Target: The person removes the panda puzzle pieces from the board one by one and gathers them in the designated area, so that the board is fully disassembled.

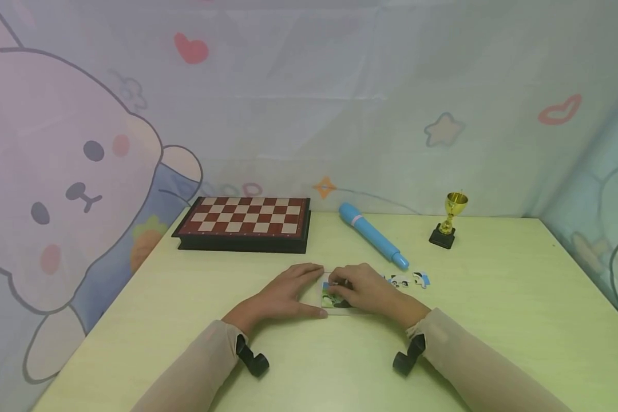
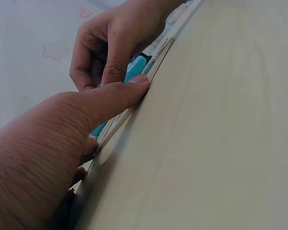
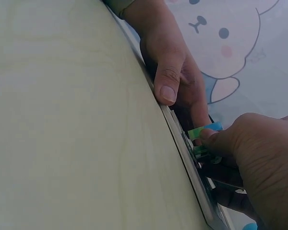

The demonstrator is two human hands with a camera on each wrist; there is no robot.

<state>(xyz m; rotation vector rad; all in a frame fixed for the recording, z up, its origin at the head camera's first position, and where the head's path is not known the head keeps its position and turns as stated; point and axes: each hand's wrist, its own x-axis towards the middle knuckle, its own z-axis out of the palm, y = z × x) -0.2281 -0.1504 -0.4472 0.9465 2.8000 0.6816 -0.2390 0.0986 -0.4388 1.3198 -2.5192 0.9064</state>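
Going left to right: chessboard [image 1: 244,222] sits at the back left of the table [image 1: 494,320], untouched. My left hand [image 1: 283,294] lies flat with fingers straight, thumb [image 2: 116,96] pressed along the near edge of the puzzle tray [image 1: 336,300] to steady it, front and centre. My right hand [image 1: 365,289] has its fingers curled, pinching a small puzzle piece [image 3: 205,131] over the tray. That piece looks like thin card, light and fairly stiff, so I'd guess it bends if forced; best held by its edges with fingertips. It's printed green and blue, and the tray's picture looks similar, mostly hidden under my hands. Just right of my hand lie a few loose pieces [image 1: 409,280], white and blue. Behind those is a blue marker [image 1: 373,235], then a little gold trophy [image 1: 450,220] further right.
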